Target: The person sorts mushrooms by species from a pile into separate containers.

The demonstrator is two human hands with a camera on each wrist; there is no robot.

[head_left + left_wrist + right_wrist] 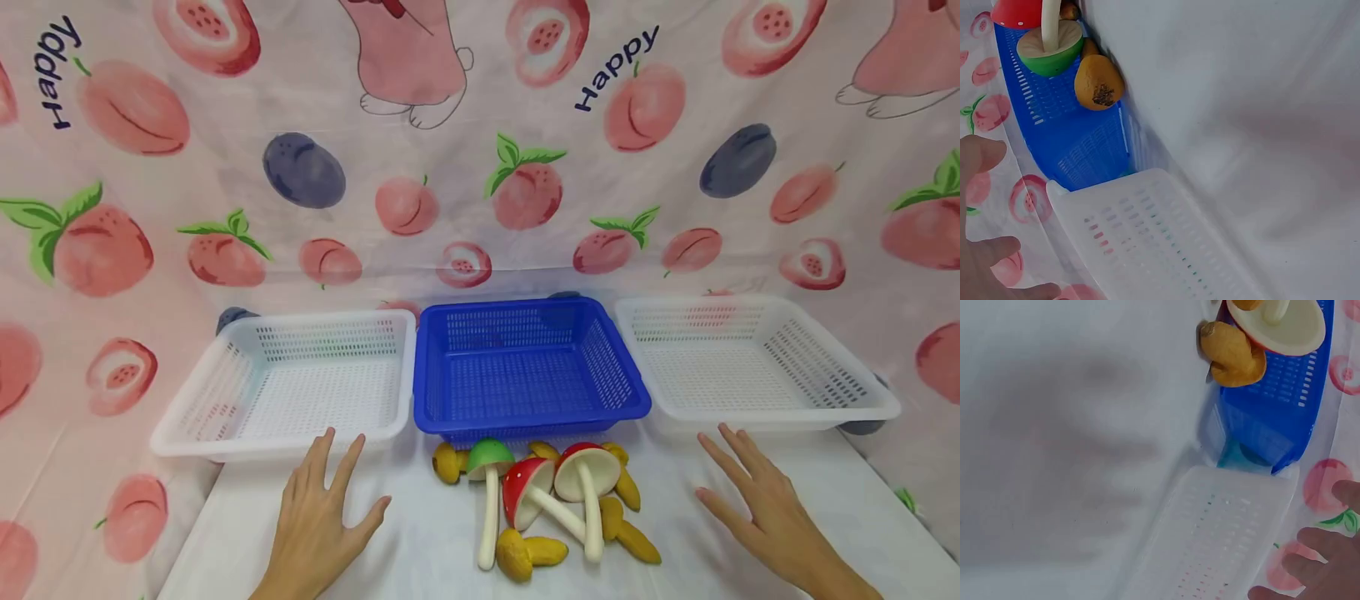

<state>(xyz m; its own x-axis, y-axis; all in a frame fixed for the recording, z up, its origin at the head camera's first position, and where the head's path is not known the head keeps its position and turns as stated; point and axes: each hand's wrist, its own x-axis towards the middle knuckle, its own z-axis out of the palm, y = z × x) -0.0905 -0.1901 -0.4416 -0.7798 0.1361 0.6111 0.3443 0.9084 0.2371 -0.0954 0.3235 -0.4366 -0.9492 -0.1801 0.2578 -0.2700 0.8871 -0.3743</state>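
Fingers spread, my left hand (318,517) hovers over the white table by the front of the left white basket (281,450), holding nothing. My right hand (772,517) is spread likewise near the right white basket (780,417), with nothing in it. Between the hands lies a cluster of toy mushrooms: a green-capped one (491,458), a red-capped one (525,492) leaning left, another red-capped one (588,467), and several small yellow-brown mushrooms (517,557). In the left wrist view, the green-capped mushroom (1054,62) shows near a brown one (1099,82); the right wrist view shows a yellow-brown mushroom (1233,353).
Behind the mushrooms stands a blue basket (532,421) between the two white ones, all three with nothing inside. A peach-printed cloth (465,150) hangs behind them and runs along both sides of the white tabletop (427,550).
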